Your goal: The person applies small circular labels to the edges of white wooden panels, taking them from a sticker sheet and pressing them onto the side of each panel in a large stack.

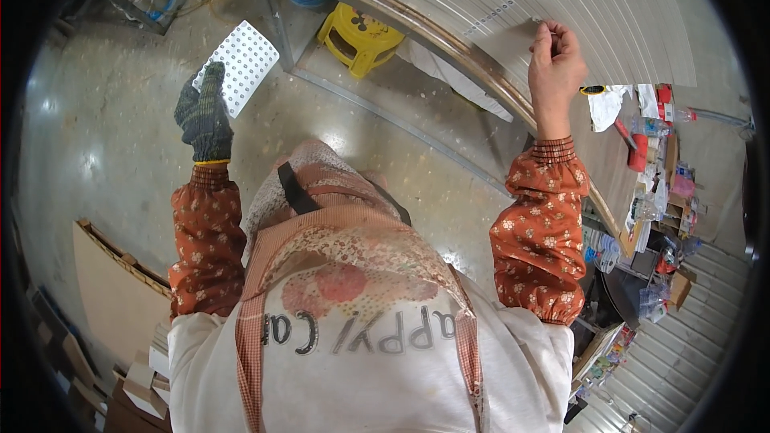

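My left hand (207, 116), in a dark grey-green knitted glove with a yellow cuff edge, grips a white sheet (250, 64) by its lower left side. Rows of small grey round dots cover this sheet, which hangs over the floor, away from the table. My right hand (557, 60) is bare, thumb and forefinger pinched together above long pale grey strips (593, 8) lying side by side on the table. Anything between those fingertips is too small to name. A short slanting row of small round dots (489, 16) runs across the strips, left of my right hand.
Under the table stands a yellow plastic stool (361, 38). On the table's right part lie a tape measure (592, 90), white cloth (609, 108) and a red-handled tool (638, 152). The table's edge (449, 40) curves between me and the strips. A brown board (116, 293) stands at lower left.
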Tool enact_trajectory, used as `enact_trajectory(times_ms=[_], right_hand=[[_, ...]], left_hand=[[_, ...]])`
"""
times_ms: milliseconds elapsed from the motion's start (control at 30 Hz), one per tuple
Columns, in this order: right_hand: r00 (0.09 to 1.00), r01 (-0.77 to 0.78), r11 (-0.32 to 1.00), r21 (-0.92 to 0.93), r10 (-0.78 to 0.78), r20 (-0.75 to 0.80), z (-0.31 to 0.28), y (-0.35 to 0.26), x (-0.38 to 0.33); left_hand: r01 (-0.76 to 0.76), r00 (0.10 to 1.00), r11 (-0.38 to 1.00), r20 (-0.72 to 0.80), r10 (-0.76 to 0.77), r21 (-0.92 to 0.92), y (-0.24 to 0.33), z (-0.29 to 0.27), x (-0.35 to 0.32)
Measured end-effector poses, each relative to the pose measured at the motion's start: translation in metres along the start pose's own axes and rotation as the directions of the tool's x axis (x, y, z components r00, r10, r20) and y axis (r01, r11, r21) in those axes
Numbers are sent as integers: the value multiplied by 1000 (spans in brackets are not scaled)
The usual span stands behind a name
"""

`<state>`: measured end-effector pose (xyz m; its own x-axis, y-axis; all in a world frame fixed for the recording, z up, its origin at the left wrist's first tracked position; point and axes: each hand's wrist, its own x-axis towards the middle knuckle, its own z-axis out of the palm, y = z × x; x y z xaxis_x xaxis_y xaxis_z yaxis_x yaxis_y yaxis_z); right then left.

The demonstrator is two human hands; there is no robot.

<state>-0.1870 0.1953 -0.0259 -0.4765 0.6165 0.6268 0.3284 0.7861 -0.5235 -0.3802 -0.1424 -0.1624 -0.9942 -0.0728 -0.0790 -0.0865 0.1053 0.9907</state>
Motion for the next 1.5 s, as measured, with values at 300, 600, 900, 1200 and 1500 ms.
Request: enact_trajectory(times_ms=[300,600,900,1200,1500], right_hand=[[1000,8,997,-77,-8,-1,0,5,1],[998,67,974,-218,-67,8,-2,0,1],[982,188,923,-336,-186,37,-4,-6,3],[953,297,853,-429,-290,84,-4,0,8],[934,350,831,-433,-346,90,-4,4,10]], left_hand=[[65,998,998,3,-65,-10,-2,-4,-1],[14,1000,1000,-22,-14,8,-3,-3,-3],[113,993,992,-24,-114,-47,-4,-3,-1],[121,992,989,-31,-124,-83,-10,-4,-3],[166,984,985,-56,-168,-44,-8,-3,-4]])
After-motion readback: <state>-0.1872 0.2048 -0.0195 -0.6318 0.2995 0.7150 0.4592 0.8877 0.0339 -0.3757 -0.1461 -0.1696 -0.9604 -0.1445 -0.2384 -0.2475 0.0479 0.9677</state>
